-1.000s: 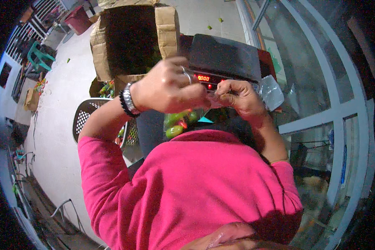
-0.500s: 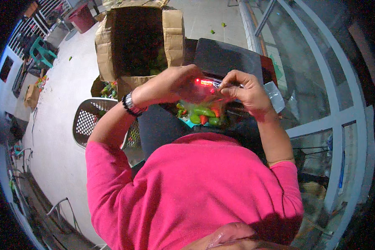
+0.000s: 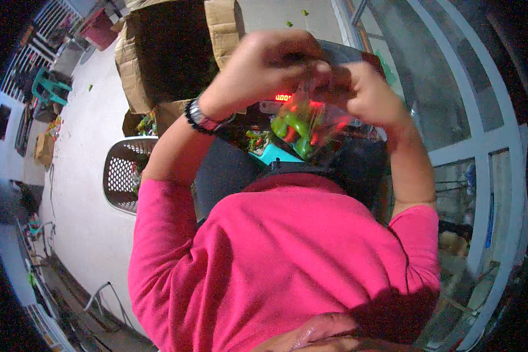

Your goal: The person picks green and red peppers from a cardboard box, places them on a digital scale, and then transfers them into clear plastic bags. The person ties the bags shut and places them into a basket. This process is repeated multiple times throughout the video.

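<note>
A clear plastic bag of green and red peppers (image 3: 299,130) hangs between my hands, above my lap. My left hand (image 3: 278,58), smeared a little by motion, has its fingers closed at the bag's gathered top. Beside it, my right hand (image 3: 374,95) is also closed on the top of the bag, palm turned inward. Just behind the bag a digital scale's lit red display (image 3: 283,98) shows, with the scale's dark plate (image 3: 341,54) partly hidden by my hands. Below, a turquoise tray (image 3: 274,155) holds more small peppers.
A big open brown paper bag (image 3: 224,35) stands ahead on the left. On the floor at my left is a perforated plastic basket (image 3: 123,176). Glass panels with pale frames (image 3: 478,146) rise close on my right. A green stool (image 3: 51,88) stands far left.
Both hands have moved forward and closer together, lifting the bag of peppers off my lap area. Its top is now bunched between the fingers, and the view has shifted slightly.
</note>
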`<state>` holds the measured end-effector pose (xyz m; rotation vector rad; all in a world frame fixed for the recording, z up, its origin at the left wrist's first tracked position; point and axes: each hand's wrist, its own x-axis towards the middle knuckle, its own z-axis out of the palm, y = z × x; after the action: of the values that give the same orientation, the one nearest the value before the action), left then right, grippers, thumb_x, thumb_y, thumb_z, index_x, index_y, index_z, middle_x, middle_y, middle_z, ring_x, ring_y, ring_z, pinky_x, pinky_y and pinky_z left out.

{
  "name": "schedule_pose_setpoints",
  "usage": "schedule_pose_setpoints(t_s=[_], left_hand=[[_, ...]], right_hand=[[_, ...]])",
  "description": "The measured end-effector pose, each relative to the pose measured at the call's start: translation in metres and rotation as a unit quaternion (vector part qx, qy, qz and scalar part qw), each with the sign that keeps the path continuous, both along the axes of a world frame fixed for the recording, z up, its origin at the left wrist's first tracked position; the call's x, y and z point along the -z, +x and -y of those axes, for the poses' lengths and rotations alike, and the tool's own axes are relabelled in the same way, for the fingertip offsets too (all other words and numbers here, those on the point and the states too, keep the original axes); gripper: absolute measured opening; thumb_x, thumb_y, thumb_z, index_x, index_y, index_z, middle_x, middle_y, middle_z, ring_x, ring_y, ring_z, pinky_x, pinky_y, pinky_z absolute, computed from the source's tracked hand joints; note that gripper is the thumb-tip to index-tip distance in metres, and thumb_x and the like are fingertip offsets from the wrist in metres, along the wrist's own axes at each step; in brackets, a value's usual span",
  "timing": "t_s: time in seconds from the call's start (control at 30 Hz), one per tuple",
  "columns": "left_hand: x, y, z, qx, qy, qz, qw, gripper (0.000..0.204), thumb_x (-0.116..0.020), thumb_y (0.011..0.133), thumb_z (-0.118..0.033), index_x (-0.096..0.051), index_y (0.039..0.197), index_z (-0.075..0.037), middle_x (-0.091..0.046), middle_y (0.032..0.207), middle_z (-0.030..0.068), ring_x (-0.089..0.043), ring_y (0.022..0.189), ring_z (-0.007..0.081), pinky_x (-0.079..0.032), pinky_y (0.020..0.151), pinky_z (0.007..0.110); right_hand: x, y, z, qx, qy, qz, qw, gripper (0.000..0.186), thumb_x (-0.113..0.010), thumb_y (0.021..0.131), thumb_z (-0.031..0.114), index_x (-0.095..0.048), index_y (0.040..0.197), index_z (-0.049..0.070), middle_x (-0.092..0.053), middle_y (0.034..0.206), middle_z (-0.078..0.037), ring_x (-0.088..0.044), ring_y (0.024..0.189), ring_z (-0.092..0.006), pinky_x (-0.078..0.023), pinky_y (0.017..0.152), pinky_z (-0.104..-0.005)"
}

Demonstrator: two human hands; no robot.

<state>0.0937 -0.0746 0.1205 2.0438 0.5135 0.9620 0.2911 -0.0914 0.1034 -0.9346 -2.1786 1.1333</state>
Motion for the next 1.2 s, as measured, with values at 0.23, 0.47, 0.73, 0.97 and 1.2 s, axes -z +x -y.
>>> schedule_pose_setpoints(t_s=[0.23, 0.47, 0.73, 0.97, 1.2], left_hand=[[0.077, -0.018, -0.009, 0.340, -0.034, -0.146, 0.928, 0.068, -0.072, 0.061, -0.025, -0.038, 0.116, -0.002, -0.044, 0.112, 0.0107, -0.042, 0.101, 0.0216, -0.035, 0.085, 0.034], [0.112, 0.006, 0.042, 0.293, -0.004, -0.148, 0.945, 0.055, -0.060, 0.070, -0.034, -0.044, 0.110, -0.001, -0.044, 0.115, 0.0157, -0.039, 0.108, 0.0286, -0.030, 0.092, 0.038], [0.165, 0.000, 0.028, 0.156, 0.013, -0.111, 0.981, 0.035, -0.036, 0.086, -0.029, -0.052, 0.105, -0.004, -0.047, 0.112, 0.0135, -0.046, 0.100, 0.0270, -0.036, 0.086, 0.035], [0.117, -0.005, 0.032, 0.089, -0.285, -0.213, 0.930, 0.034, -0.048, 0.083, -0.029, -0.049, 0.109, -0.007, -0.055, 0.100, 0.0067, -0.051, 0.089, 0.0140, -0.041, 0.079, 0.029], [0.127, -0.012, 0.039, 0.233, -0.210, -0.093, 0.945, 0.056, -0.074, 0.062, -0.022, -0.050, 0.107, 0.000, -0.054, 0.106, 0.0106, -0.050, 0.098, 0.0208, -0.038, 0.086, 0.033]], right_hand=[[-0.059, -0.028, 0.027, -0.131, -0.007, -0.077, 0.988, 0.007, -0.058, 0.074, 0.005, -0.058, 0.079, -0.001, -0.058, 0.074, -0.003, -0.053, 0.073, -0.0075, -0.042, 0.067, -0.0210], [-0.064, -0.052, 0.039, -0.193, -0.158, -0.139, 0.959, 0.006, -0.056, 0.076, 0.003, -0.055, 0.078, -0.002, -0.056, 0.072, -0.003, -0.051, 0.069, -0.0066, -0.039, 0.064, -0.0186], [-0.056, -0.009, -0.005, -0.245, -0.041, -0.442, 0.862, 0.052, -0.056, 0.073, 0.029, -0.040, 0.114, 0.001, -0.050, 0.099, -0.011, -0.052, 0.084, -0.0176, -0.043, 0.073, -0.0315], [0.098, -0.024, 0.022, -0.065, 0.192, 0.127, 0.971, 0.059, -0.060, 0.067, 0.041, -0.044, 0.115, 0.009, -0.041, 0.117, -0.016, -0.040, 0.108, -0.0271, -0.032, 0.088, -0.0388], [0.078, -0.046, 0.032, -0.062, 0.288, 0.027, 0.955, 0.018, -0.050, 0.074, 0.026, -0.057, 0.080, 0.010, -0.051, 0.081, -0.008, -0.048, 0.082, -0.0255, -0.038, 0.066, -0.0408]])
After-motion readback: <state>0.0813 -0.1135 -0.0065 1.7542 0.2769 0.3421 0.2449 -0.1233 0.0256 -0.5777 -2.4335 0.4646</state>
